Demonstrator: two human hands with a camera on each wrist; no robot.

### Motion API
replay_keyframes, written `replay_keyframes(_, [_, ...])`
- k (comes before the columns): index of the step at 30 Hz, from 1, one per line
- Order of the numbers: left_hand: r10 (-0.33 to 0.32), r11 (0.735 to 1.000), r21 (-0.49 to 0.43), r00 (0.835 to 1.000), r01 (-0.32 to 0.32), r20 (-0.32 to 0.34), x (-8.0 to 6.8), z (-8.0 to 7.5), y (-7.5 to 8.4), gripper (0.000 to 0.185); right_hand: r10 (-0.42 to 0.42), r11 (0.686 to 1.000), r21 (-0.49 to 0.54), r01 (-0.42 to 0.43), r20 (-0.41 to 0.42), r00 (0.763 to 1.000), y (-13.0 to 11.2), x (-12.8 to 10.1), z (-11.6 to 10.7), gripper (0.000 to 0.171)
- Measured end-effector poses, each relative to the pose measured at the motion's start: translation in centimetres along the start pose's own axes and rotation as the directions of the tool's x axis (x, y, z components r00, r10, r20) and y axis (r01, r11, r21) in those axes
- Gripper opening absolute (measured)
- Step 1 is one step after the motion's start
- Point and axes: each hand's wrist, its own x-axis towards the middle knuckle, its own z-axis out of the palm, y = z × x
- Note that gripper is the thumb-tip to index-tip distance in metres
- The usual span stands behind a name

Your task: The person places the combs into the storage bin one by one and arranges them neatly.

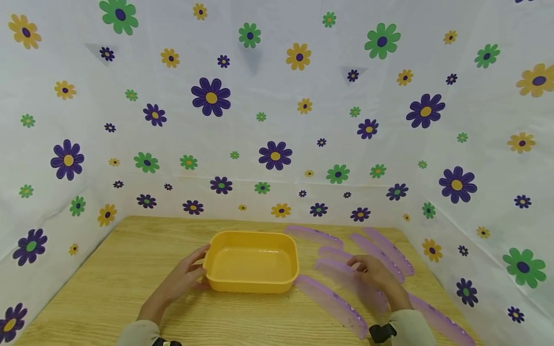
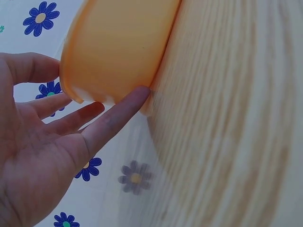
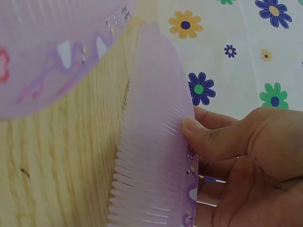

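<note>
On the pale wooden table [image 1: 130,269], walled by white cloth printed with flowers [image 1: 277,120], a yellow rectangular plastic tub [image 1: 251,262] sits at centre; the left hand [image 1: 183,278] touches its left wall, fingers straight. The right wrist view alone shows the right hand [image 3: 246,161] pinching a translucent purple plastic comb [image 3: 154,156], thumb on its teeth. More purple combs [image 1: 381,250] lie right of the tub.
</note>
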Motion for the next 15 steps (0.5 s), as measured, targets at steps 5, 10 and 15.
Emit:
replay_keyframes(5, [0.005,1.000,-0.005,1.000,-0.005,0.002,-0.06,-0.01,0.02,0.071,-0.026,1.000,-0.017,0.025,-0.020,0.999,0.04,0.03,-0.21,0.021])
replay_keyframes(10, [0.004,1.000,-0.010,1.000,-0.004,0.002,-0.10,0.07,0.04,0.072,-0.053,0.999,0.006,0.054,-0.028,0.998,0.06,0.01,-0.49,0.022])
replay_keyframes(15, [0.004,1.000,-0.013,1.000,-0.004,0.003,-0.15,0.08,-0.02,0.072,-0.057,0.997,0.041,0.058,-0.021,0.998,-0.25,0.34,-0.64,0.022])
